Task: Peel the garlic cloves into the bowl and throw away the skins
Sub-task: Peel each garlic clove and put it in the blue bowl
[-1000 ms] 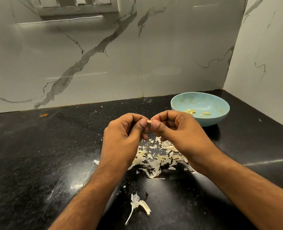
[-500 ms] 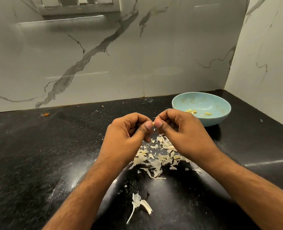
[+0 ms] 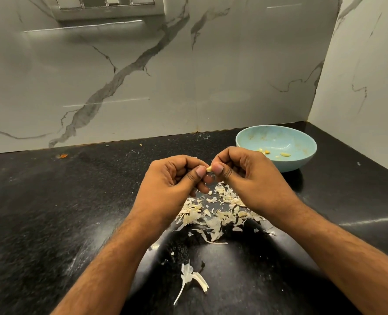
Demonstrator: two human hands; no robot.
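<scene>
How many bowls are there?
1: the blue bowl sits on the black counter, in the corner just beyond the right hand.

Garlic clove [image 3: 209, 169] pinched between thumbs

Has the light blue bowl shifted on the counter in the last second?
No. The light blue round bowl sits in the same spot beside the corner of the marble walls.
</scene>
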